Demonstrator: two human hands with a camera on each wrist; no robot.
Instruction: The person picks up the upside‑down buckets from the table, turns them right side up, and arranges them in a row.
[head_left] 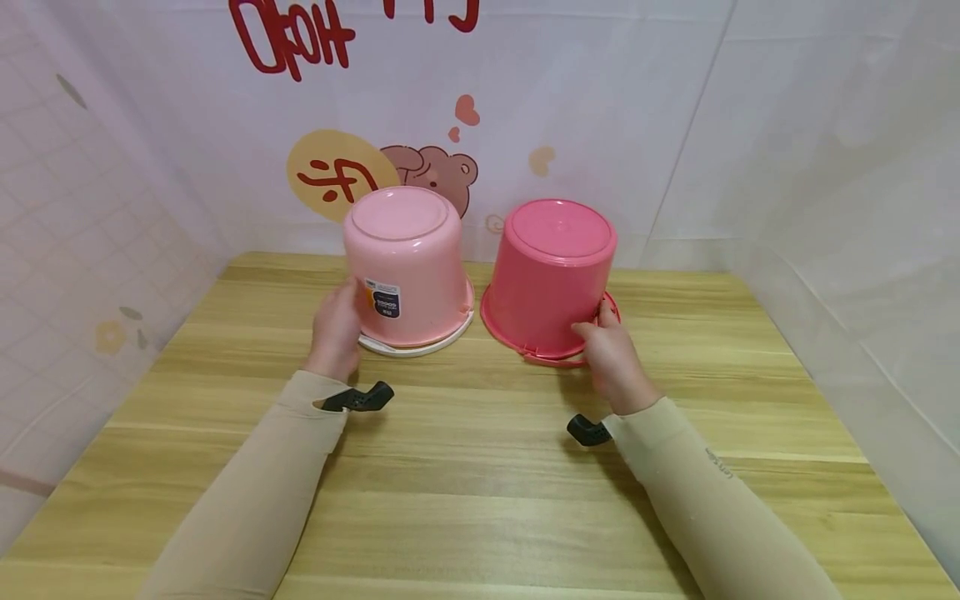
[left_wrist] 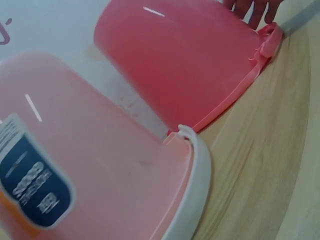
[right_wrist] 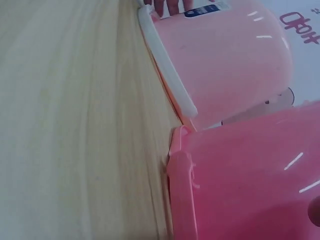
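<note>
A light pink bucket (head_left: 412,267) stands upside down on the table, with a label on its side and a white handle (left_wrist: 197,185) along its rim. My left hand (head_left: 335,329) touches its left side; some of its fingers (right_wrist: 172,6) show beside the label in the right wrist view. To the right stands a bright pink bucket (head_left: 551,279), also upside down, its pink handle (head_left: 555,362) lying at the rim. My right hand (head_left: 615,358) touches its lower right side, thumb and forefinger spread apart. In the left wrist view several fingers (left_wrist: 256,11) lie near that rim.
The wooden table (head_left: 450,500) extends toward me and to both sides. Behind the buckets hangs a white printed cloth (head_left: 622,100), with more cloth along the left and right. Black curved pieces (head_left: 360,397) stick out at both sleeve cuffs.
</note>
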